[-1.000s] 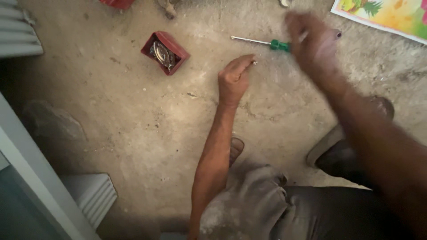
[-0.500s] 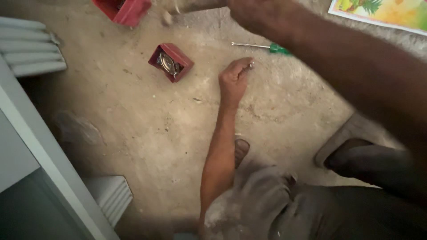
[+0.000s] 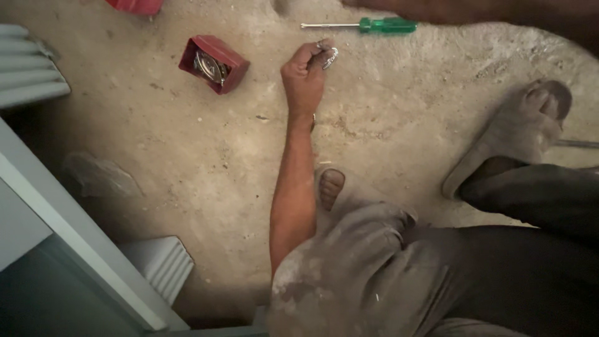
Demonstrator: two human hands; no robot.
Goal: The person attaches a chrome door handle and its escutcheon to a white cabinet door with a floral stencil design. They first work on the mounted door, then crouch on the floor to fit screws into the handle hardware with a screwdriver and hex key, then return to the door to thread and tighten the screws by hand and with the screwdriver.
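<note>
1 green-handled screwdriver with a slim metal shaft (image 3: pixel 365 25) | 1 small open red box holding metal parts (image 3: pixel 213 63) | 1 small shiny metal piece pinched at fingertips (image 3: pixel 330 57) | 1 dusty grey sandal (image 3: pixel 508 137) | 2 white ribbed panels (image 3: pixel 28 65), (image 3: pixel 159 265)

A small red box (image 3: pixel 213 63) lies on the dusty concrete floor (image 3: pixel 206 162) near the top left, tipped on its side with the open face up; it is rectangular, and coiled metal parts show inside. Above it, at the top edge, the lower rim of a second red box (image 3: pixel 135 5) shows, mostly cut off. No labels, signs or screens are visible.
</note>
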